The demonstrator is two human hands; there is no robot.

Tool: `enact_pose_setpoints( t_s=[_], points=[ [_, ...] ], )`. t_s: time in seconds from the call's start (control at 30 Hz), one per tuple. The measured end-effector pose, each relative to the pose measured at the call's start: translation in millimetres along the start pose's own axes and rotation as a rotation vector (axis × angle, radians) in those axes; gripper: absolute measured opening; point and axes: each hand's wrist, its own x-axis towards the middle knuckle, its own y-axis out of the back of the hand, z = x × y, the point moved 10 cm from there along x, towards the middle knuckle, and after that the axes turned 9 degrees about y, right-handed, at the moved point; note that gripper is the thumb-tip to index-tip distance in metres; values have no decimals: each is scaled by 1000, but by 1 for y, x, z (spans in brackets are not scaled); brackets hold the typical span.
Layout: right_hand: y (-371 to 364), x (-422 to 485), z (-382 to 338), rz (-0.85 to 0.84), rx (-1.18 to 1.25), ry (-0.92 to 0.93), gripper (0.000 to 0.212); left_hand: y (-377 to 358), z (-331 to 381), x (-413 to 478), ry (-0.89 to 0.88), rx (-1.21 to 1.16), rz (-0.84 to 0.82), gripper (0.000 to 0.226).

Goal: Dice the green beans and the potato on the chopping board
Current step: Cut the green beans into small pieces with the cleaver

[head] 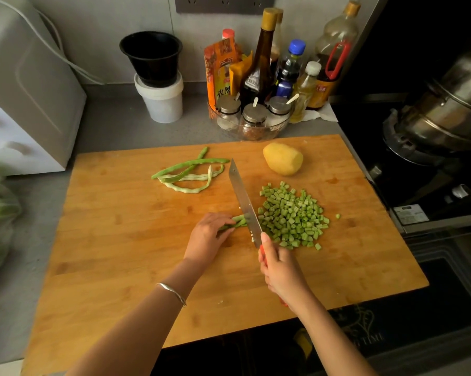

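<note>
A: On the board (120,240), the left hand (208,237) curls over a bean bundle (235,222), pinning it. The right hand (279,270) grips the knife (243,202), its blade beside the diced pile (294,218).
B: Best practice?
A: Probably knuckles forward and even cuts. The whole beans (188,172) and the potato (283,158) wait far.
B: Containers?
A: A glass bowl (280,128) on the tabletop (120,126) holds three shakers (254,115). The black cup (151,55)'s contents are hidden.

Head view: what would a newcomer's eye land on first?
The knife, gripped by the right hand, cuts a bean bundle held by the left hand mid-board. Right of the blade lies a pile of diced beans. Beyond it sits the uncut potato, with whole beans to its left.
</note>
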Motion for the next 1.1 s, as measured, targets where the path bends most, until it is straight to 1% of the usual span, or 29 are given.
enact_pose_setpoints(
  t_s=[0.17,0.47,0.67,0.8,0.93,1.1],
  points=[
    [-2,3,3,7,-74,10,56,-1,6,5,-50,19,-20,12],
    [-7,28,6,28,-140,-97,62,-4,5,7,-54,-3,-38,11],
    [3,17,23,60,-87,-51,58,-1,4,4,-9,2,-11,13],
    [17,14,23,116,-32,-43,57,3,-8,2,93,-28,10,22],
    [11,11,9,76,-22,-3,56,10,-6,-3,60,-21,19,34],
    [-8,7,-3,15,-45,36,56,12,-12,-5,44,39,32,26]
  ],
)
